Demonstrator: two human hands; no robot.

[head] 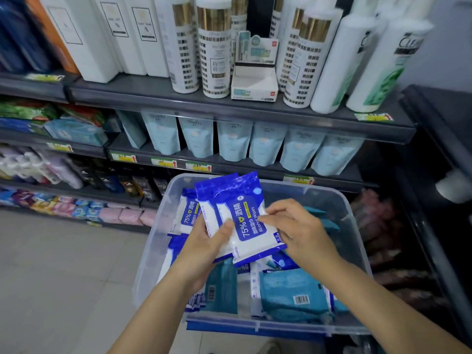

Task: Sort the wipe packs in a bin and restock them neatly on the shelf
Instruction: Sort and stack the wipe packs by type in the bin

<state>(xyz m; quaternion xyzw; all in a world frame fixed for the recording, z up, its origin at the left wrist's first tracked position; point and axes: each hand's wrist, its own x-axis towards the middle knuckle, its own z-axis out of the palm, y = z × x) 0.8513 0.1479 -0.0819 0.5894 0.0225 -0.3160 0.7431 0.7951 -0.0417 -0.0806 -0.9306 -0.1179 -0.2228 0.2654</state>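
At centre frame, above a clear plastic bin (357, 226), a person's left hand (204, 242) grips a fanned stack of blue-and-white alcohol wipe packs (224, 192), thumb laid across the front pack (251, 227). The right hand (297, 227) pinches that pack's right edge between thumb and curled fingers. Teal packs (293, 292) lie loose in the bin below. Across the upper frame, a grey shelf (229, 104) carries white bottles (213, 62) above pale blue pouches (233, 143).
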